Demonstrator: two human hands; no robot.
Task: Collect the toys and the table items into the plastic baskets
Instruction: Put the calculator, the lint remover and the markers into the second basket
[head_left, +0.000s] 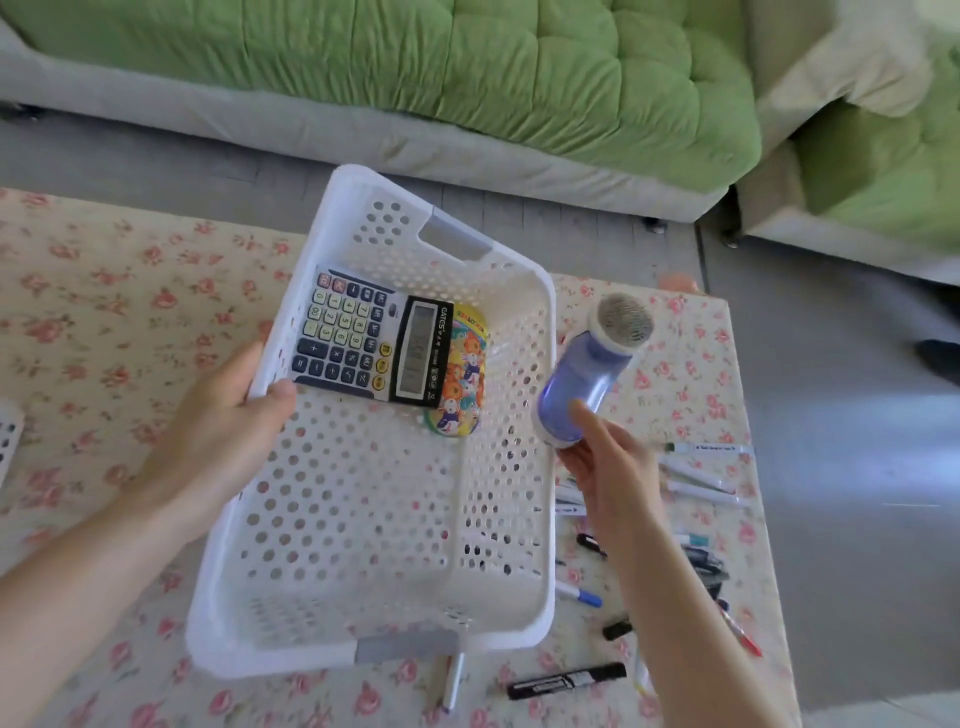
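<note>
Far left edge, mid-frame: corner of a 2nd white basket (8, 441), mostly cut off, contents can't tell. Left hand (218, 431) wraps the left rim of the main white perforated basket (363, 519), thumb over the edge, fingers outside; basket is tilted, left side lifted off the floral tablecloth (104, 322). Inside, upper half of basket: 1 calculator (369, 345) lying partly over 1 oval cartoon-print tin (460, 379). Nothing else visible in there; lower half shows bare holes.

Right of basket, center-right: right hand (608, 462) half-closed around the base of 1 blue-and-white lint shaver (587, 369), held just beside the basket's right wall, mesh head pointing to upper right.

Lower right on the cloth: scattered markers (701, 475), roughly a dozen, exact count unclear w/ blur & arm in front; 1 big black marker (566, 680) near bottom, 1 blue-tip pen (579, 594) touching basket's right side.

Top of frame: green sofa (519, 67).
</note>
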